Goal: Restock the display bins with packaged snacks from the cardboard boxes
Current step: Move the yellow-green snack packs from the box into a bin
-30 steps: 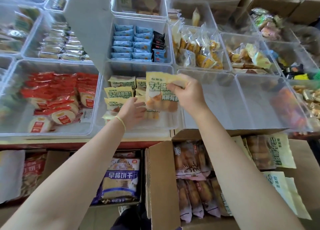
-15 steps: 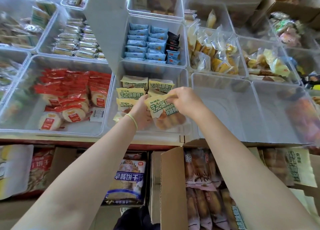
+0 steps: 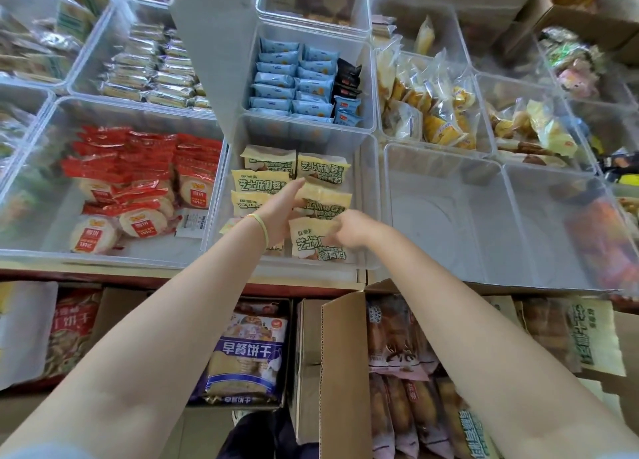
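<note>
A clear display bin point(image 3: 372, 196) in the middle holds two columns of yellow snack packets with green lettering. My right hand point(image 3: 349, 232) pinches the top edge of the front-right yellow packet point(image 3: 309, 242), which lies flat in the bin. My left hand point(image 3: 276, 209), with a yellow band at the wrist, reaches over the left column with straight fingers that touch the packet behind point(image 3: 325, 201). Below the shelf an open cardboard box point(image 3: 342, 372) holds several bread packets point(image 3: 394, 334).
To the left is a bin of red-wrapped cakes point(image 3: 138, 182), behind is a bin of blue packets point(image 3: 294, 78), and to the right are two see-through bins point(image 3: 446, 216) with nothing inside. A purple biscuit bag point(image 3: 249, 351) sits in a box under the shelf edge point(image 3: 173, 279).
My right hand brought the yellow packet down from above the bin and laid it at the front right. My left hand slid forward over the left column.
</note>
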